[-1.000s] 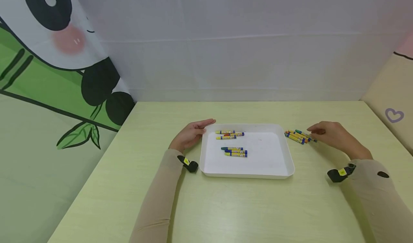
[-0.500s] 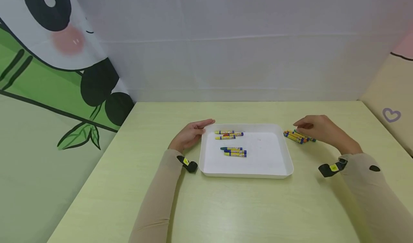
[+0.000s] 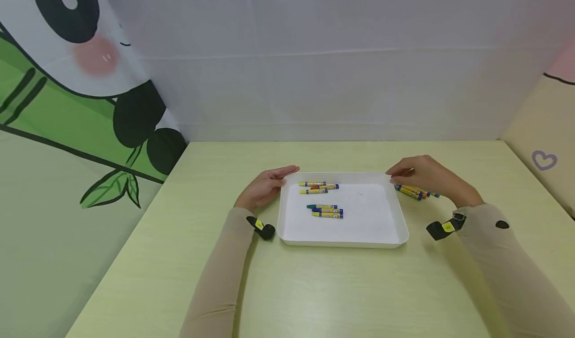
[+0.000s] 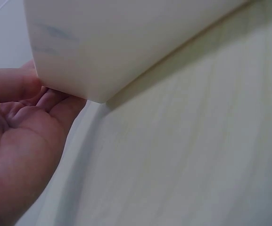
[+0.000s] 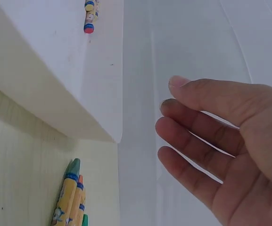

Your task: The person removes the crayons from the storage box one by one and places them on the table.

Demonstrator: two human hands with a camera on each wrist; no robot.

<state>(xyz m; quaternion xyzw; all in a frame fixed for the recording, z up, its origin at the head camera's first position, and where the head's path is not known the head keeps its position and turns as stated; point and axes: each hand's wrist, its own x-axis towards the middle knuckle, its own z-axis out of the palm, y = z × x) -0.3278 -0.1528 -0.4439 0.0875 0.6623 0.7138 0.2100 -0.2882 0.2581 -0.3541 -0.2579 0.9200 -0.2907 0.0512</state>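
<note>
Crayons [image 3: 415, 191] lie beside tray [image 3: 382, 243] edge.

Setting: child's play or craft corner, staged as a recording booth.
- Left wall: printed panda backdrop [image 3: 90, 63] with pink cheek, green bamboo and leaves.
- Rear wall: plain white sheeting [image 3: 341, 53], creased.
- Right wall: cream panel with a small purple heart [image 3: 544, 160] and a pink patch above.
- Counter [image 3: 314, 288]: pale yellow-green, wood-grain finish, set into the corner.
- On it: white tray [image 3: 368, 238] and wax crayons [image 3: 325, 210], with more crayons [image 3: 415, 192] beside the tray.
</note>
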